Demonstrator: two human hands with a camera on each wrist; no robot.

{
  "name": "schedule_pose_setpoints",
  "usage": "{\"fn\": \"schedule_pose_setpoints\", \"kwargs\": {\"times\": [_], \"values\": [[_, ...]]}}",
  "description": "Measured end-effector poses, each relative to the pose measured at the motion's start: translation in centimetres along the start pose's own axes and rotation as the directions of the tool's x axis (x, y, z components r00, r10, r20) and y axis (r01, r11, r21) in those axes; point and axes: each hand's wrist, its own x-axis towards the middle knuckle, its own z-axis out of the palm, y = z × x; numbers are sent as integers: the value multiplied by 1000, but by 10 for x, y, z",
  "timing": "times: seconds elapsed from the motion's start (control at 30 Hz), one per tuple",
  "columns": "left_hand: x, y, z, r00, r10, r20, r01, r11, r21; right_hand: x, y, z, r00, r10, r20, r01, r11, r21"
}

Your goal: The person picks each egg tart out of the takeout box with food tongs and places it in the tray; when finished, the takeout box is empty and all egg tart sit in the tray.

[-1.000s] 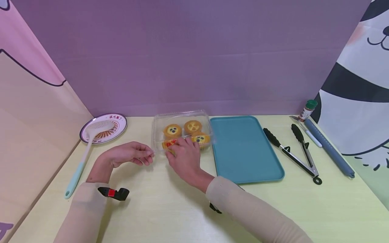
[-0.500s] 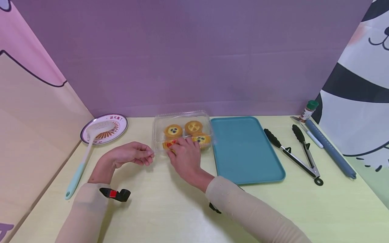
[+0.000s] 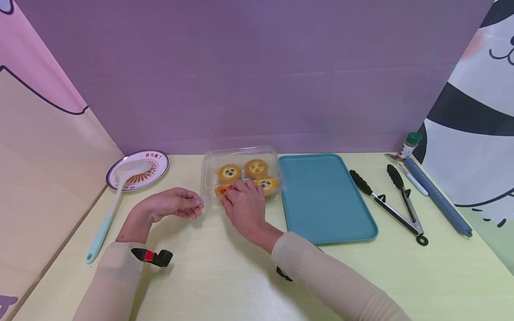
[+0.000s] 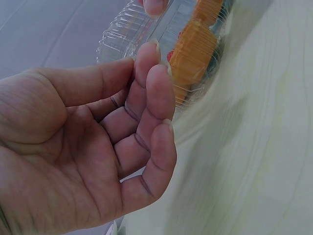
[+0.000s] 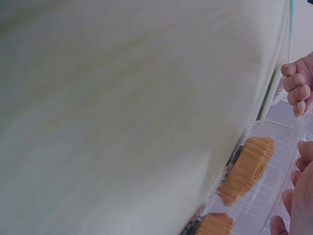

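A clear plastic clamshell box point(image 3: 209, 162) holding several round golden tarts point(image 3: 255, 167) stands at the back middle of the table. Some tarts are topped with dark berries, one with red pieces. At its front left corner my left hand point(image 3: 172, 206) pinches the plastic edge between thumb and index finger, the other fingers curled. My right hand point(image 3: 246, 211) lies over the front edge, fingers bent onto the lid and thumb at the edge, covering part of the front tarts. The right wrist view shows both hands point(image 5: 297, 88) along one side of the box.
A blue tray point(image 3: 327, 200) lies right beside the box. Farther right are black-handled tongs point(image 3: 395, 214), a knife point(image 3: 413, 182), a blue rod-like roll point(image 3: 437, 196) and a green-capped jar point(image 3: 408, 145). A skimmer point(image 3: 106, 223) rests on a patterned plate point(image 3: 160, 171) at left.
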Motion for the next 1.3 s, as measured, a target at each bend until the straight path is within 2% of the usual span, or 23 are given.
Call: {"fn": "schedule_pose_setpoints", "kwargs": {"times": [0.53,1.0,1.3], "values": [[-1,3,1,1000,-6,-17,7,1000,18,4,2,1,999,-39,-18,38,998,-43],[0,3,3,1000,-8,-21,8,1000,22,4,9,5,990,-116,-79,111,991,-70],[1,2,3,1000,-2,-23,3,1000,25,10,13,6,970,-148,-192,149,989,-12]]}}
